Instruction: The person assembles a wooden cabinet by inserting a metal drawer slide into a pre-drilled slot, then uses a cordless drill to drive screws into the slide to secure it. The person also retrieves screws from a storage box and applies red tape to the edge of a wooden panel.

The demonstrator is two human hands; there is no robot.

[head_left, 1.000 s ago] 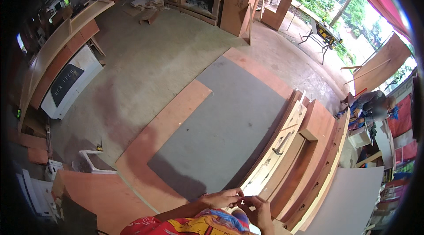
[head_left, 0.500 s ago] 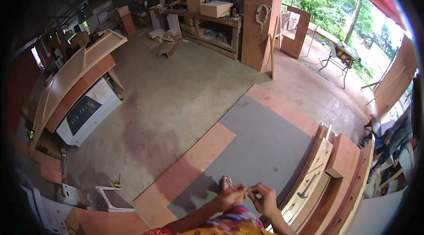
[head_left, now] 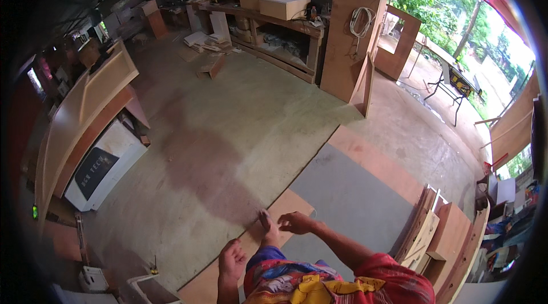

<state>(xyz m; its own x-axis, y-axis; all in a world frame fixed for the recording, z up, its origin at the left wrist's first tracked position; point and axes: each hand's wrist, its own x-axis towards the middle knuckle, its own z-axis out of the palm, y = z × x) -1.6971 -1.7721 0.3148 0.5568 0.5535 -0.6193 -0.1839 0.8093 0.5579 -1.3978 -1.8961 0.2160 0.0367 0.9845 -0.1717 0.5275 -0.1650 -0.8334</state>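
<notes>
Over the plywood sheet on the floor, my left hand (head_left: pixel 232 259) is raised with its fingers curled in. Whether anything lies inside them is hidden. My right hand (head_left: pixel 295 223) reaches across in front of me, fingers bent and apart, with nothing visible in it. Just left of it, my foot (head_left: pixel 266 222) in a sandal stands at the edge of the reddish plywood sheet (head_left: pixel 290 203). A grey sheet (head_left: pixel 348 190) lies beside that plywood, under my right forearm.
Long boards and a box-shaped wooden piece (head_left: pixel 449 231) lie at the right. A wooden frame (head_left: pixel 85 113) rests over a white cabinet (head_left: pixel 105 161) at the left. Farther off are a workbench (head_left: pixel 285 24), a tall plywood cabinet (head_left: pixel 349 47) and a table saw (head_left: pixel 461 82).
My hands were together in front of me and have separated. The left moved left, and the right swung forward and left. My body and view have shifted towards the plywood's left edge.
</notes>
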